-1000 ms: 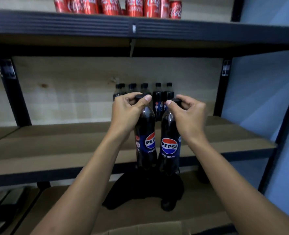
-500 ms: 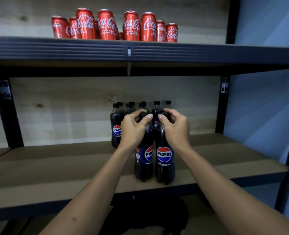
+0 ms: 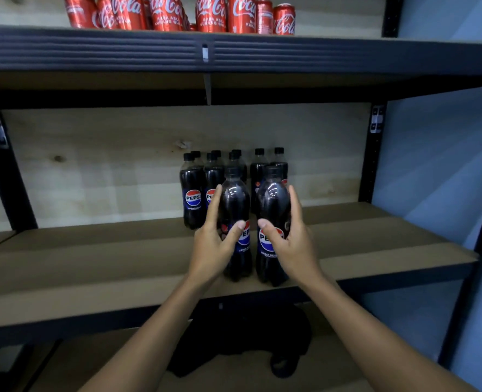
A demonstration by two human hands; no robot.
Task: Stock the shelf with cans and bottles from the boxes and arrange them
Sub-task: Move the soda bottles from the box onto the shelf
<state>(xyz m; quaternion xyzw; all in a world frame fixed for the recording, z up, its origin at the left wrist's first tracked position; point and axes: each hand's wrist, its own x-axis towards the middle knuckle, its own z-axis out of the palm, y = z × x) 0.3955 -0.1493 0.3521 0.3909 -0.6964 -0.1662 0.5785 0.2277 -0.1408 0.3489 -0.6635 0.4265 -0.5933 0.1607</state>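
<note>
Two dark Pepsi bottles stand upright side by side near the front of the middle shelf (image 3: pixel 93 267). My left hand (image 3: pixel 214 244) grips the left bottle (image 3: pixel 235 199) round its body, thumb across the label. My right hand (image 3: pixel 293 241) grips the right bottle (image 3: pixel 272 199) the same way. Behind them, against the wooden back panel, stands a group of several more Pepsi bottles (image 3: pixel 193 193). Several red Coca-Cola cans (image 3: pixel 211 14) line the top shelf.
The black metal shelf beam (image 3: pixel 93 49) of the top shelf runs just above. A black upright post (image 3: pixel 372 154) stands at the right, with a blue wall (image 3: pixel 437 165) beyond. A dark cloth-like shape (image 3: pixel 242 340) lies on the lower level.
The two bottles went from hanging in front of the shelf to standing on it. Both hands slid down from the caps to the bottle bodies.
</note>
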